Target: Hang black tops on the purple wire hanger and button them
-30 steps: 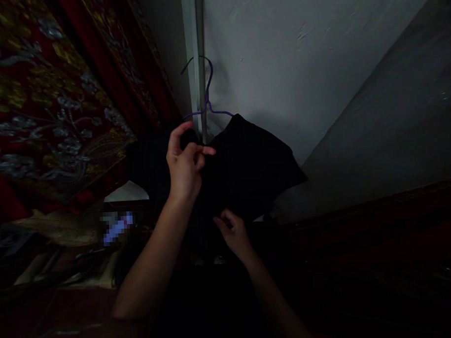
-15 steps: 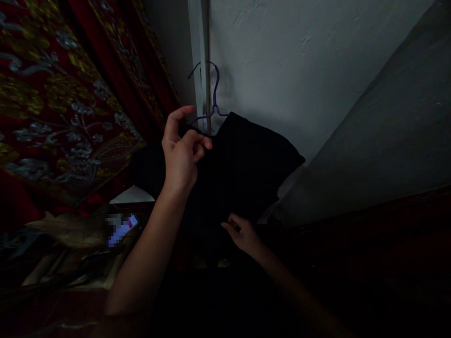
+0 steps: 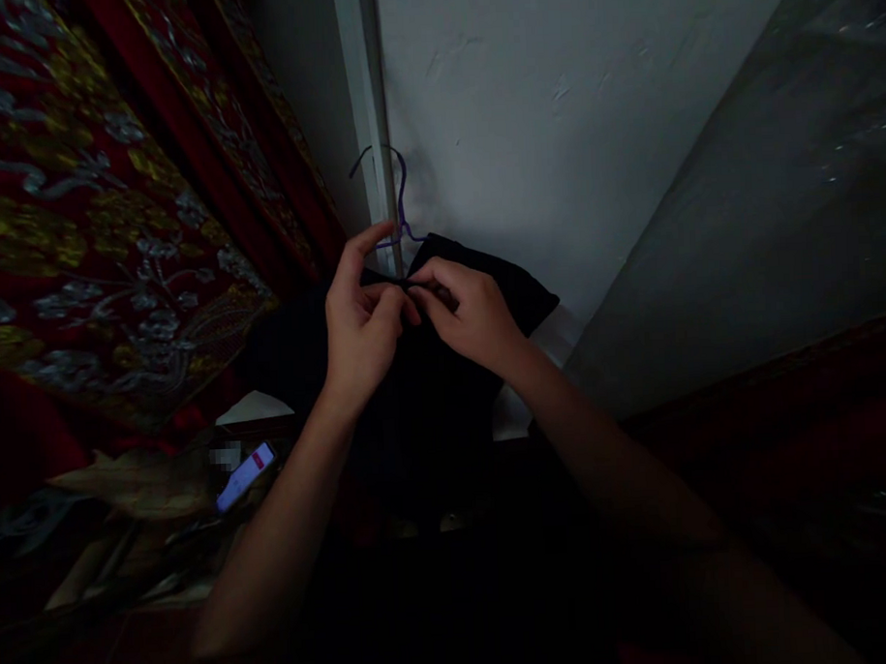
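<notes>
A black garment (image 3: 438, 400), by its outline a short-sleeved shirt, hangs on a purple hanger (image 3: 403, 193) whose hook shows above it. At its neckline, just under the hanger, both hands meet. The thumb and curled fingers of my left hand (image 3: 359, 325) pinch the cloth, while its index finger points up near the hanger. My right hand (image 3: 475, 311) has thumb and index finger pressed together on the neckline's edge, close beside the left fingertips. The dark cloth hides any small detail between the fingers.
Red cloth (image 3: 148, 216) with gold and silver embroidery drapes on the left. A pale vertical post (image 3: 366, 93) stands behind the hanger, against a white wall (image 3: 552, 125). Lower left, a lit phone (image 3: 246, 476) lies among dim clutter. A grey translucent sheet (image 3: 774, 243) covers the right.
My right hand has risen from the lower front of the garment to the neckline beside my left hand. My left hand stays at the neckline. The view has shifted slightly.
</notes>
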### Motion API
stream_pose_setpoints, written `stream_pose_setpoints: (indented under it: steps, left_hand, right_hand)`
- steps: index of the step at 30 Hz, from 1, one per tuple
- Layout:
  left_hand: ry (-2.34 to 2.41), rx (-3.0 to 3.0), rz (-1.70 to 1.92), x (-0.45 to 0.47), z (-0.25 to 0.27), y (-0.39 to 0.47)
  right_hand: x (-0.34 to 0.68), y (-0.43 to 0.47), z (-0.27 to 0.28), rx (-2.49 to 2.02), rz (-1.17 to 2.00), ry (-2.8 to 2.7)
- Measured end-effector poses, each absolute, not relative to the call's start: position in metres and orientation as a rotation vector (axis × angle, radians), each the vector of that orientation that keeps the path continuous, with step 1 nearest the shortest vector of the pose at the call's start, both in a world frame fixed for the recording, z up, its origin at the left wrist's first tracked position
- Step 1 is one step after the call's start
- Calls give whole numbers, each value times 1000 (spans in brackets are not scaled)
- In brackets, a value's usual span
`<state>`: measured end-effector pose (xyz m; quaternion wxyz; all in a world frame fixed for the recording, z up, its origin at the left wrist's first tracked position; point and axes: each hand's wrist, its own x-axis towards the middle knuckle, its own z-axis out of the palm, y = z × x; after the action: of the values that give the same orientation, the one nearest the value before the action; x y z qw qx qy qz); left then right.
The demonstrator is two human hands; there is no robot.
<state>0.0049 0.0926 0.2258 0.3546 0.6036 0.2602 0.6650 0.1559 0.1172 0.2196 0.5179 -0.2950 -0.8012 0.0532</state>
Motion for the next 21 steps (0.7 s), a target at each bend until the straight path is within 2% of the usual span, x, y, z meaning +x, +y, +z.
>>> stream_pose_setpoints:
  steps: [9, 17, 21]
  left_hand:
    - [660, 1252, 1759, 9, 216, 108]
    - [677, 1323, 1772, 13, 211, 129]
    - [750, 1317, 1710, 20, 195, 142]
  right_hand:
    - [136, 121, 218, -764, 39, -1823]
    - [133, 134, 206, -737, -24, -1763]
    - [134, 138, 228, -723, -29, -1704]
